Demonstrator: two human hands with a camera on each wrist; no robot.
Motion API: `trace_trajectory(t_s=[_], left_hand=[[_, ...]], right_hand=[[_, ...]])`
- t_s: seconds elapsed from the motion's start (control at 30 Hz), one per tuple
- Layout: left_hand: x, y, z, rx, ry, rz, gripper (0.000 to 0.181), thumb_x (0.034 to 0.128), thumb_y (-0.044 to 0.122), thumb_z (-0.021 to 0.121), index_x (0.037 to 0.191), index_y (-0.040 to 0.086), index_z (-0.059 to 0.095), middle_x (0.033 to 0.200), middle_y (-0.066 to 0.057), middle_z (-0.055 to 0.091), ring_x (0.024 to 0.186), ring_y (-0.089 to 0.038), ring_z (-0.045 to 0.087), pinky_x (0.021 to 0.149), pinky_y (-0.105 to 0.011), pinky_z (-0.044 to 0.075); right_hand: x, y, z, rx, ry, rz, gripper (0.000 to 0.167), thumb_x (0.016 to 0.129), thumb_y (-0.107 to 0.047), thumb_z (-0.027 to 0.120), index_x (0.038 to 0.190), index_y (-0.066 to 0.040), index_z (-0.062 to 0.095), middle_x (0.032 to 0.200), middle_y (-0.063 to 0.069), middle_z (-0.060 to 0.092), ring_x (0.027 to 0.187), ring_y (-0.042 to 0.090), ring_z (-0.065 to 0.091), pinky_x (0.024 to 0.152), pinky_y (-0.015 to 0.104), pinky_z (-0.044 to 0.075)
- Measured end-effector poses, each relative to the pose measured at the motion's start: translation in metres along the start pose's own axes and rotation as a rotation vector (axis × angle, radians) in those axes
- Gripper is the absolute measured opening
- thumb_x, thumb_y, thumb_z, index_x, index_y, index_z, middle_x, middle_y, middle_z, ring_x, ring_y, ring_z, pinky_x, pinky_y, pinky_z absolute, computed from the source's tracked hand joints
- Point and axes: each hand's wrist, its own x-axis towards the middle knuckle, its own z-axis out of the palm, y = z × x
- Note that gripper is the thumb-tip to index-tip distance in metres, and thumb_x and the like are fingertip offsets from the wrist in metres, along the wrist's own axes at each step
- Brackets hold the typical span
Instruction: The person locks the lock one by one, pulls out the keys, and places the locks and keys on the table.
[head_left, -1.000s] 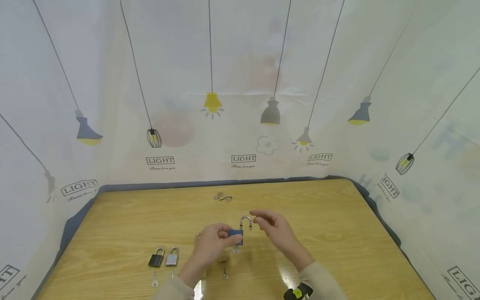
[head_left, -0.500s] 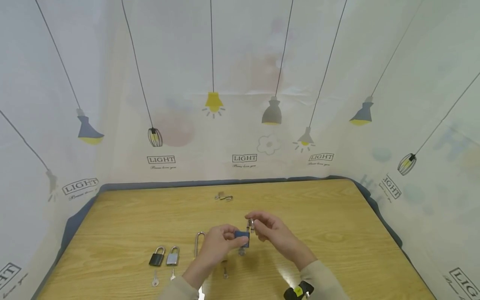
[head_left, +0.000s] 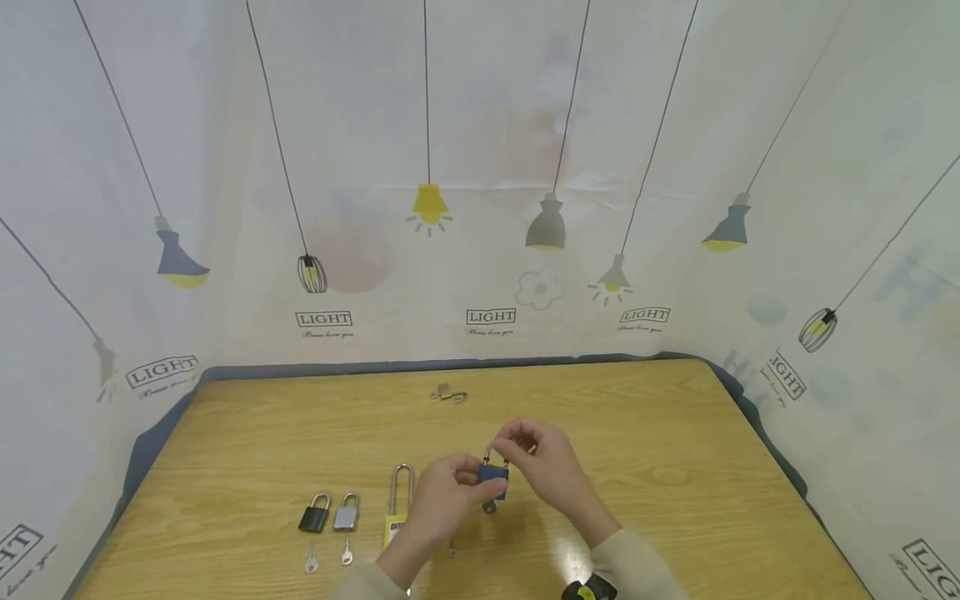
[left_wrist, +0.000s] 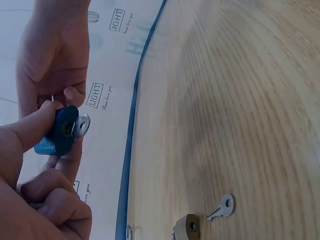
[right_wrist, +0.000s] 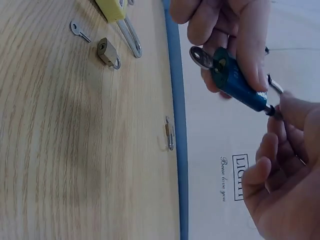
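Observation:
Above the middle of the table, my left hand (head_left: 442, 500) pinches the body of a blue padlock (head_left: 492, 475) between thumb and fingers. A key (right_wrist: 201, 57) sticks out of the bottom of that padlock in the right wrist view. My right hand (head_left: 551, 467) pinches the padlock's metal shackle (right_wrist: 275, 85), which stands raised out of the body. Its legs are above the body in the head view; the fingers hide part of the bend. Behind my left forearm, a yellow long-shackled padlock (head_left: 394, 527) is partly hidden. A small brass padlock (right_wrist: 107, 52) lies near a loose key (right_wrist: 79, 31).
On the left of the wooden table (head_left: 225, 467) lie a black padlock (head_left: 314, 513) and a silver padlock (head_left: 347, 512), with a key (head_left: 311, 558) and another key (head_left: 347, 552) below them. A small open brass padlock (head_left: 447, 393) lies near the back edge.
My right hand has moved from beside the shackle to gripping it. The shackle has turned from its swung-out position to over the body. Both hands and the padlock have shifted slightly right.

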Motion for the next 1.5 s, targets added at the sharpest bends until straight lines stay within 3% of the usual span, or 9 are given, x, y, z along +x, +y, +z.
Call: trace_trajectory(t_s=[0.13,0.23,0.67,1.17,1.5], left_hand=[[-0.001,-0.002,0.002,0.014,0.002,0.006,0.034,0.0819,0.043,0.075,0.097,0.013,0.074,0.095,-0.001,0.075,0.092,-0.017,0.067,0.081,-0.045,0.053],[-0.001,-0.005,0.004,0.031,0.006,0.007,0.031,0.0820,0.043,0.075,0.094,0.015,0.075,0.091,0.002,0.074,0.091,-0.016,0.065,0.082,-0.044,0.051],[0.001,-0.010,0.011,-0.006,0.064,0.004,0.027,0.0811,0.042,0.076,0.085,0.015,0.075,0.079,0.005,0.070,0.086,-0.014,0.057,0.072,-0.030,0.040],[-0.001,-0.008,0.012,-0.078,0.107,-0.005,0.030,0.0799,0.035,0.078,0.082,0.006,0.072,0.074,-0.001,0.062,0.075,-0.015,0.048,0.067,-0.028,0.036],[0.004,-0.015,0.010,-0.022,0.034,0.031,0.031,0.0817,0.040,0.076,0.080,0.010,0.072,0.074,0.002,0.067,0.080,-0.015,0.056,0.069,-0.029,0.040]], right_hand=[[-0.002,-0.004,0.006,-0.081,0.096,-0.033,0.005,0.091,-0.025,0.069,0.087,-0.023,0.068,0.077,-0.007,0.064,0.067,0.009,0.051,0.061,0.020,0.043],[-0.002,-0.004,0.009,-0.101,0.125,-0.042,0.006,0.090,-0.022,0.070,0.084,-0.024,0.068,0.076,-0.011,0.063,0.066,0.008,0.050,0.061,0.020,0.043],[-0.005,-0.011,0.014,-0.240,0.171,-0.130,0.014,0.086,-0.014,0.074,0.078,-0.023,0.067,0.073,-0.013,0.061,0.062,0.006,0.045,0.058,0.021,0.041],[-0.007,-0.013,0.026,-0.423,0.169,-0.179,0.013,0.085,-0.017,0.072,0.077,-0.016,0.062,0.075,-0.007,0.060,0.061,0.002,0.042,0.053,0.017,0.038],[-0.009,-0.003,0.022,-0.295,0.126,-0.078,0.007,0.088,-0.019,0.071,0.082,-0.020,0.066,0.080,-0.010,0.066,0.073,0.002,0.056,0.068,0.020,0.048]])
